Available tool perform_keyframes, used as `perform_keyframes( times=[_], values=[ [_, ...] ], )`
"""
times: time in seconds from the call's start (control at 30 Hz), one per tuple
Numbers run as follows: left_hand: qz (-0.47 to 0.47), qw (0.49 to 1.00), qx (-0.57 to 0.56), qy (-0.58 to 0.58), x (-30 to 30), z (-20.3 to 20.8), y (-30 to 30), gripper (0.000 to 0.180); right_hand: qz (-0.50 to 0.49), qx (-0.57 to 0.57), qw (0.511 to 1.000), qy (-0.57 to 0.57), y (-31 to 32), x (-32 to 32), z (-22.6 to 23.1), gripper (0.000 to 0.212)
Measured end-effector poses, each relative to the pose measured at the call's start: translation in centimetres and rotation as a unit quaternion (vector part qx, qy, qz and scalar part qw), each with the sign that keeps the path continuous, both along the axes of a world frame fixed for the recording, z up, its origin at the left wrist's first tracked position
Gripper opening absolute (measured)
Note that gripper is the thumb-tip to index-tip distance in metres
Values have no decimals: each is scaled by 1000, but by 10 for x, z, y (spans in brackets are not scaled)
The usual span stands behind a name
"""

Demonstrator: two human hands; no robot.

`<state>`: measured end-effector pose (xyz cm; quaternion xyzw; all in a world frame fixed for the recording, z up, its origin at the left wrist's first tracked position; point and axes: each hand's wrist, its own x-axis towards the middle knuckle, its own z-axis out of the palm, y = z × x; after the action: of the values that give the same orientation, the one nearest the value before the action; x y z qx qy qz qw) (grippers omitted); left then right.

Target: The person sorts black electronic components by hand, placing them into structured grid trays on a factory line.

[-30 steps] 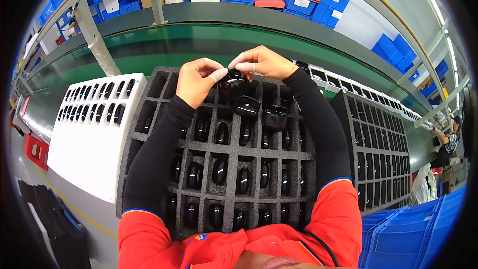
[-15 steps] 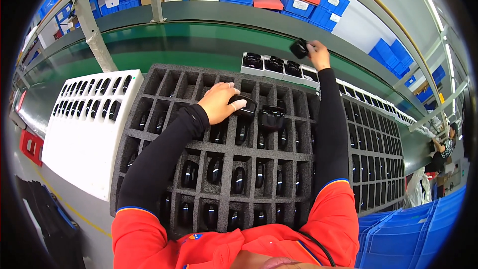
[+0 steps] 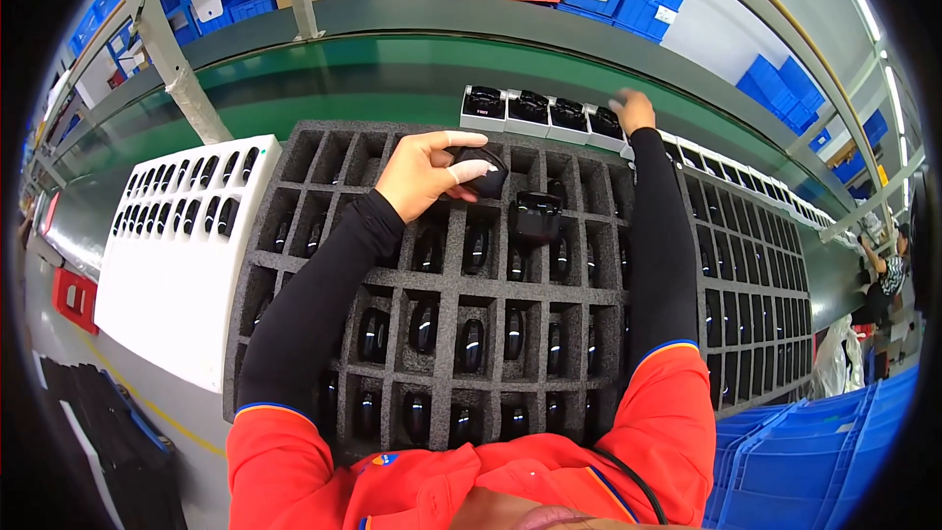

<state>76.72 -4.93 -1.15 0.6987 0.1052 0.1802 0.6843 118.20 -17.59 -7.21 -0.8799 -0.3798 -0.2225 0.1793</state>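
My left hand [image 3: 424, 177], with white covers on some fingertips, pinches a black smartwatch-like device [image 3: 483, 173] above the far rows of a dark grey foam tray [image 3: 446, 291]. Another black device [image 3: 537, 217] rests across the tray's cells just right of it. My right hand [image 3: 637, 111] reaches to the far right, over a row of small white boxes [image 3: 484, 122]; its fingers are smeared by motion. Beside it, a black device [image 3: 605, 122] sits in one of those boxes. Several boxes to its left also hold black devices. Many tray cells contain glossy black pieces.
A white foam block [image 3: 157, 285] with black pieces in slots stands at left. To the right lies a second grey foam tray [image 3: 756, 285]. A green conveyor belt [image 3: 383, 74] runs behind. Blue bins [image 3: 834, 442] stand at lower right; a person [image 3: 888, 270] is at far right.
My right hand has lowered the black device from above the belt into the box row. My left hand has lifted its device up from the tray cells and turned it.
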Motion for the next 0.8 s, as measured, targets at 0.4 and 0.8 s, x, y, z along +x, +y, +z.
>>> perform_keyframes(
  times=[0.4,0.8],
  values=[
    [72,991,-12,-111,8,-11,-4,71,527,-177,778,293,72,-206,107,32],
    [43,854,512,-80,14,-38,-55,43,-58,-57,996,34,-3,5,15,27]
  ],
)
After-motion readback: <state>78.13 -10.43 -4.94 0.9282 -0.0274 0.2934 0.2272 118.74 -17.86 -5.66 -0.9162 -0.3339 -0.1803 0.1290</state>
